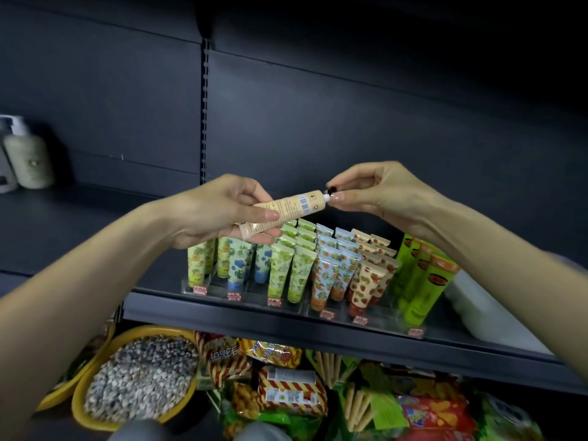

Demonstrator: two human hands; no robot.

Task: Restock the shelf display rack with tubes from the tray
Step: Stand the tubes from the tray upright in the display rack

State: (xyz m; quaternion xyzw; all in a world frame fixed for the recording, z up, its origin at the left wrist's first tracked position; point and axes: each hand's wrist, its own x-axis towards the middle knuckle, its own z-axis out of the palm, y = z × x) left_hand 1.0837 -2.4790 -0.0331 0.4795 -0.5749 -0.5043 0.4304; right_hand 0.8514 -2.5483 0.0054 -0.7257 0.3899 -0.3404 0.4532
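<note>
We are gripping a beige tube [288, 205] by its flat end in our left hand [219, 214], fingers curled round it. Our right hand [385, 195] is pinching its black cap [331, 188] between thumb and fingertip. The tube is hanging nearly level, just above the clear display rack [286, 305] of upright printed tubes [299, 275].

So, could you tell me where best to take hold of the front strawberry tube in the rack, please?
Pinch the front strawberry tube by its flat crimped top edge, coming from above. It stands cap down in the rack, neighbours packed close beside and behind, so only that flat top is free.
</note>
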